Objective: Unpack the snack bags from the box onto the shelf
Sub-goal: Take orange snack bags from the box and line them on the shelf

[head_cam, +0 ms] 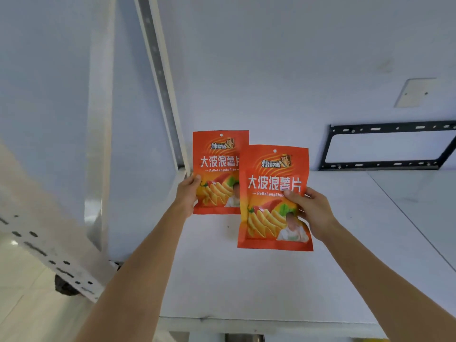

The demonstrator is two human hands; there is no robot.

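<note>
Head view | two orange snack bags | each hand's fingers grip one | one white shelf

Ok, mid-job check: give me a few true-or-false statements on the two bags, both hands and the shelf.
1. Each hand holds one orange snack bag. True: left hand grips the rear bag, right hand the front bag.
2. The front bag overlaps the rear bag. True.
3. The bags are blue. False: orange-red.
4. Both bags lie flat on the white shelf. False: they are held upright.
5. The black bracket is left of the bags. False: right.
</note>
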